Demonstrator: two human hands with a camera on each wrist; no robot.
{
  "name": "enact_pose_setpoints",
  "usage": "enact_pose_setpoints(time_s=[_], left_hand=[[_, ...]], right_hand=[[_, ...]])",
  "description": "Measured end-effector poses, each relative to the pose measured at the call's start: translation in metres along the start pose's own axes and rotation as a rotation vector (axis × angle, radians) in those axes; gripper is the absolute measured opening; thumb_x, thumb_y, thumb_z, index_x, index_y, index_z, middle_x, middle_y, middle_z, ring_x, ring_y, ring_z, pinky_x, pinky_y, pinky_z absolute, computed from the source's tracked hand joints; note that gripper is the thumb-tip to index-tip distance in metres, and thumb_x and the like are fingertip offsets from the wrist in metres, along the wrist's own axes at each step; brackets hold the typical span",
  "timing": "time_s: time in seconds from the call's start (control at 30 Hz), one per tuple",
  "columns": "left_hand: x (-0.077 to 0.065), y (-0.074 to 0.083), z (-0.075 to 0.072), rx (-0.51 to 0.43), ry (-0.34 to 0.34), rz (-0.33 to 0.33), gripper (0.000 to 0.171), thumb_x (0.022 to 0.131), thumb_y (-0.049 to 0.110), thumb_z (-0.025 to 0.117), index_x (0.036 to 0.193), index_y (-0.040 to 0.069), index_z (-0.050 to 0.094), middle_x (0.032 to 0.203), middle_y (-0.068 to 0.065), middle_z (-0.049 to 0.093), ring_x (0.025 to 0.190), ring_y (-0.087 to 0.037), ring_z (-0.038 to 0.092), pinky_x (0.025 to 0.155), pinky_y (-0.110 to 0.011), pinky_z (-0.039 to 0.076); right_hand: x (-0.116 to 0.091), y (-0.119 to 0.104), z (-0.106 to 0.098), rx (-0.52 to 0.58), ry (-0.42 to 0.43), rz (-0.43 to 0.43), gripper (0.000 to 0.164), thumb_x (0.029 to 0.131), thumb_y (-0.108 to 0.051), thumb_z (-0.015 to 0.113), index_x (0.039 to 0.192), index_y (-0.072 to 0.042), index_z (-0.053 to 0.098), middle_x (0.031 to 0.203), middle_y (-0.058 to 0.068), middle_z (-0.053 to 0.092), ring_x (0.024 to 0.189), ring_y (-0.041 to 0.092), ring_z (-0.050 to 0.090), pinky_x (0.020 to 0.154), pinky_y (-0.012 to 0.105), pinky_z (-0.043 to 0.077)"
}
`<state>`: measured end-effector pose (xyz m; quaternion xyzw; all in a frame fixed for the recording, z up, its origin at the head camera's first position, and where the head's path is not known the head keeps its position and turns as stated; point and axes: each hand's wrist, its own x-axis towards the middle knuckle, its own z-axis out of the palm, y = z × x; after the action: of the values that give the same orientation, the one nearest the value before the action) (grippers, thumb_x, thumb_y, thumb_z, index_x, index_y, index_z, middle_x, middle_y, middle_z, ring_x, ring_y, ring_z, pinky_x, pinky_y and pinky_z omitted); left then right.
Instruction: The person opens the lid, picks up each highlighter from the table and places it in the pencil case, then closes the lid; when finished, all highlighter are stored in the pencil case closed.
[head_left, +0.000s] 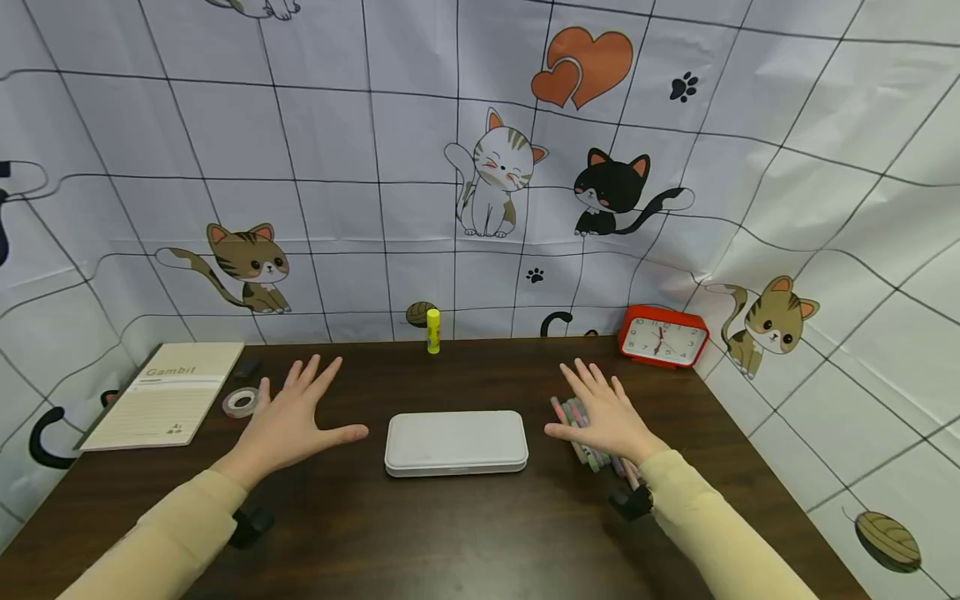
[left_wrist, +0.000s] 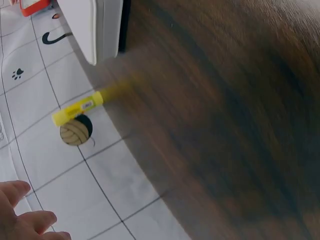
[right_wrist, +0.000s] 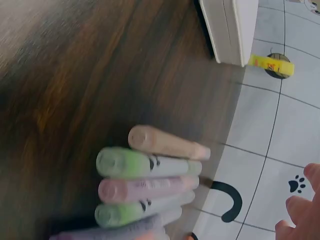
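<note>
Between my two hands a closed white case [head_left: 456,443] lies flat on the dark wooden table. My left hand [head_left: 296,417] is held with fingers spread, left of the case and near a roll of tape [head_left: 241,402]. On the other side, my right hand [head_left: 603,412] is also spread, in front of several pastel markers [head_left: 581,450] that it partly hides. The right wrist view shows those markers [right_wrist: 150,170] side by side, with the case's edge [right_wrist: 232,30] beyond. Neither hand grips anything.
A yellow glue stick [head_left: 433,331] stands upright at the table's back edge. A red clock [head_left: 663,336] is at the back right. On the left lies a cream notebook [head_left: 165,392], with a small dark object [head_left: 247,367] beside it. A cat-print sheet [head_left: 337,167] hangs behind.
</note>
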<state>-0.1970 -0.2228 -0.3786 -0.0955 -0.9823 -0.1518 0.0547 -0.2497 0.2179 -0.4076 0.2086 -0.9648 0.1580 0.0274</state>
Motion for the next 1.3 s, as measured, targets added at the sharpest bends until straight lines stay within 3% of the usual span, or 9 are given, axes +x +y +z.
enact_pose_setpoints(time_s=[0.17,0.37,0.6,0.87,1.1,1.3], left_hand=[[0.004,0.004,0.013,-0.057,-0.040,0.011,0.118,0.068,0.074,0.065,0.152,0.004,0.019,0.153,-0.029,0.014,0.139,-0.049,0.014,0.106,-0.068,0.012],[0.007,0.012,0.028,-0.121,-0.079,0.034,0.116,0.068,0.068,0.070,0.150,0.001,0.021,0.153,-0.027,0.019,0.138,-0.048,0.020,0.103,-0.066,0.025],[0.011,0.013,0.045,-0.180,-0.085,0.076,0.116,0.067,0.066,0.073,0.150,0.001,0.023,0.153,-0.024,0.021,0.139,-0.044,0.023,0.103,-0.063,0.030],[0.016,0.014,0.058,-0.220,-0.159,0.083,0.113,0.069,0.061,0.075,0.149,0.000,0.025,0.153,-0.021,0.025,0.139,-0.039,0.027,0.105,-0.058,0.031],[0.016,0.018,0.066,-0.229,-0.204,0.112,0.112,0.068,0.060,0.076,0.149,0.000,0.026,0.152,-0.022,0.029,0.135,-0.041,0.035,0.105,-0.055,0.033],[0.016,0.020,0.074,-0.260,-0.234,0.139,0.111,0.068,0.053,0.080,0.147,-0.003,0.027,0.150,-0.022,0.032,0.134,-0.038,0.037,0.106,-0.050,0.034]], right_hand=[[0.004,-0.006,0.010,0.024,-0.014,-0.027,0.103,0.077,-0.068,0.061,0.153,-0.013,0.019,0.158,0.013,0.015,0.144,0.037,0.012,0.112,0.061,0.005],[0.007,-0.013,0.022,0.041,-0.033,-0.057,0.105,0.076,-0.068,0.062,0.152,-0.009,0.021,0.157,0.013,0.019,0.144,0.034,0.016,0.112,0.059,0.010],[0.014,-0.023,0.030,0.074,-0.071,-0.075,0.104,0.076,-0.067,0.064,0.151,-0.008,0.024,0.156,0.014,0.021,0.144,0.034,0.017,0.114,0.055,0.014],[0.023,-0.041,0.035,0.146,-0.122,-0.081,0.101,0.076,-0.060,0.068,0.151,-0.006,0.025,0.156,0.015,0.023,0.144,0.033,0.018,0.114,0.051,0.017],[0.027,-0.053,0.043,0.139,-0.126,-0.116,0.096,0.077,-0.058,0.070,0.149,-0.007,0.031,0.154,0.013,0.028,0.142,0.033,0.023,0.108,0.063,0.021],[0.030,-0.061,0.049,0.147,-0.145,-0.178,0.089,0.079,-0.054,0.071,0.147,-0.008,0.037,0.155,0.009,0.028,0.142,0.030,0.025,0.111,0.052,0.025]])
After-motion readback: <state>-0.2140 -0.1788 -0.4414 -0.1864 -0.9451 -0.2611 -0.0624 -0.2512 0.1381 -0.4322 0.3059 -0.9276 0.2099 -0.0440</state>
